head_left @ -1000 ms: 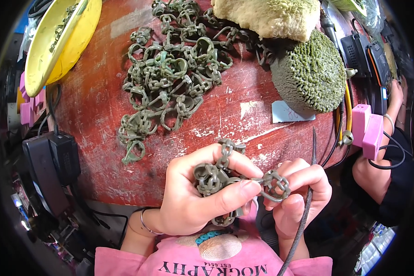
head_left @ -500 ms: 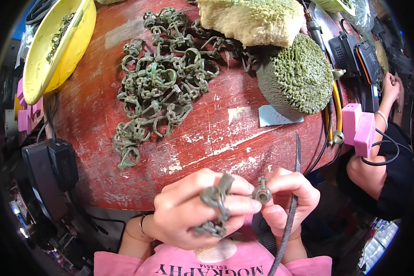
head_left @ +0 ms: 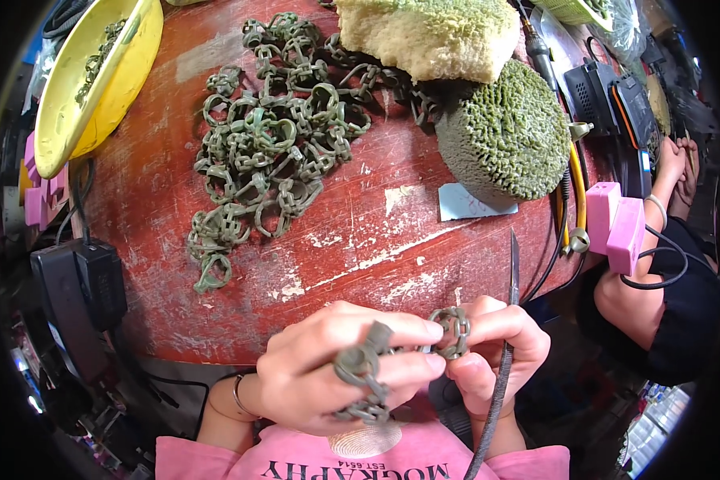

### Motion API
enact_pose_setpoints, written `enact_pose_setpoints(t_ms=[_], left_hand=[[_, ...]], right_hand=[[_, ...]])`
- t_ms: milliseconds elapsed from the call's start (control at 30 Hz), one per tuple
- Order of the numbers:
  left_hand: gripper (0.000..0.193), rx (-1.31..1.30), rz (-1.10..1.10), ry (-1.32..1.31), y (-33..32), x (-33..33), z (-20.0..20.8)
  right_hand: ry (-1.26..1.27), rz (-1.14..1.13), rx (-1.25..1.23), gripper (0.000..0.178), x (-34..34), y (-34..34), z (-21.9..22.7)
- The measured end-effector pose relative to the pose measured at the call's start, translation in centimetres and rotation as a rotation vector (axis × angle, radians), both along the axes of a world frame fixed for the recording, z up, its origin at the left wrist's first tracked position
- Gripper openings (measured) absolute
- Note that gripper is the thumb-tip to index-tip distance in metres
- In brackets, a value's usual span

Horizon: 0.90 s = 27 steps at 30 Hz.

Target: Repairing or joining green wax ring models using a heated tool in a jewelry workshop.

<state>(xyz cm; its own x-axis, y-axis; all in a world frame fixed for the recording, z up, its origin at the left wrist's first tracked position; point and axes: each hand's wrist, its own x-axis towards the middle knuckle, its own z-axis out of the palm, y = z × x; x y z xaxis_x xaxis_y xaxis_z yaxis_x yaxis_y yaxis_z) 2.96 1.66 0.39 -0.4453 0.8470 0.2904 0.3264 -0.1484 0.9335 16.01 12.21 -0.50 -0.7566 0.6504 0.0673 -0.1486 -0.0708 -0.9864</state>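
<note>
Chain-link ring (head_left: 462, 328) sits between the left hand (head_left: 308, 372) and right hand (head_left: 522, 356) (both pinching it).

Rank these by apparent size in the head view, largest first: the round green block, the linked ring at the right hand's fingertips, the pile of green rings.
1. Pile of green rings
2. Round green block
3. Linked ring, partly hidden

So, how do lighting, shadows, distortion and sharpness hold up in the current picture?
Head view: the red tabletop is brightly lit, its near edge bowed by the fisheye; head view: dark shadow under the sponge; head view: chain pile crisp, chain links in the left hand perhaps slightly soft; head view: the co-worker's hands near the right rim dim and small, corners black.
</note>
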Motion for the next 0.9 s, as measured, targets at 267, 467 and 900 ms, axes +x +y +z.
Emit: enact_pose_setpoints(t_ms=[267,467,900], left_hand=[[0.041,-0.157,0.041,-0.327,0.4,-0.4,0.2],[0.046,-0.206,-0.079,-0.486,0.4,-0.9,0.2],[0.023,-0.105,-0.006,-0.336,0.9,-0.7,-0.2]], right_hand=[[-0.071,-0.029,0.013,0.019,0.0,-0.1,0.6],[-0.025,0.002,-0.077,0.020,0.1,-0.2,0.5],[-0.051,0.044,0.096,0.021,0.0,0.0,0.3]])
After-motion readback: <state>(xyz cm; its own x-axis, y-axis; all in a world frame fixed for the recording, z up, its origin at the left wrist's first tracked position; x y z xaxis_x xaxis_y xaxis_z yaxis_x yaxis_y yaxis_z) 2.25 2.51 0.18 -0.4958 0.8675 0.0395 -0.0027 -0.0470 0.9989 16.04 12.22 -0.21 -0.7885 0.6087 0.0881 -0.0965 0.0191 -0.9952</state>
